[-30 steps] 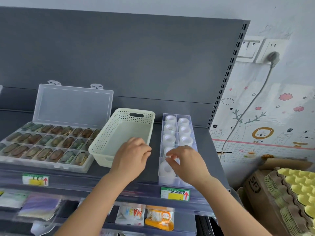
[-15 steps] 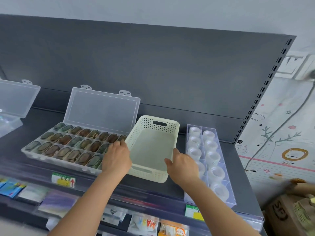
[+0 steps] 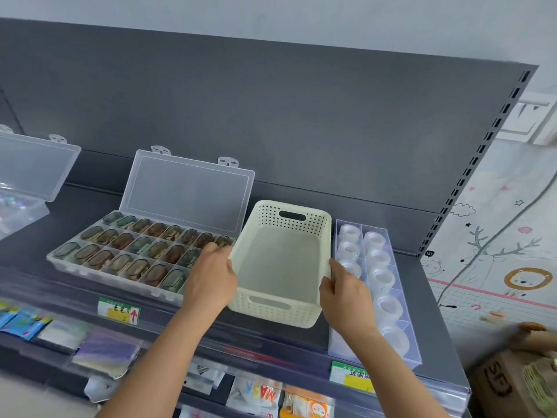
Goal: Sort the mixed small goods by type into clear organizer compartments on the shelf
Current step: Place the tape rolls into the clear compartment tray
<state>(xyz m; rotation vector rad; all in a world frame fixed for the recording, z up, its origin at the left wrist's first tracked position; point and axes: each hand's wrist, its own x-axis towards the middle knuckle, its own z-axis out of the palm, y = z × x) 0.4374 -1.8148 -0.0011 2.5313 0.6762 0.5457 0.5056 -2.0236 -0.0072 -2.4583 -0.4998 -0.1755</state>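
Note:
An empty cream perforated basket [image 3: 278, 263] is in the middle of the grey shelf [image 3: 422, 285]. My left hand [image 3: 211, 279] grips its left rim and my right hand [image 3: 343, 292] grips its right rim. Its front end looks raised a little off the shelf. Left of it lies a clear organizer box [image 3: 132, 260] with its lid open, its compartments filled with small brown and green oval items. Right of the basket a narrow clear tray [image 3: 388, 297] holds white tape rolls in two rows.
Another open clear box [image 3: 21, 188] sits at the far left of the shelf. Hanging packets [image 3: 256, 393] and price labels [image 3: 119, 310] line the shelf front below. A cardboard box [image 3: 506, 384] stands on the floor at the lower right, by the wall.
Both hands left the tape tray area and took hold of the basket's two sides. The view has swung left, so the far-left box has come into sight.

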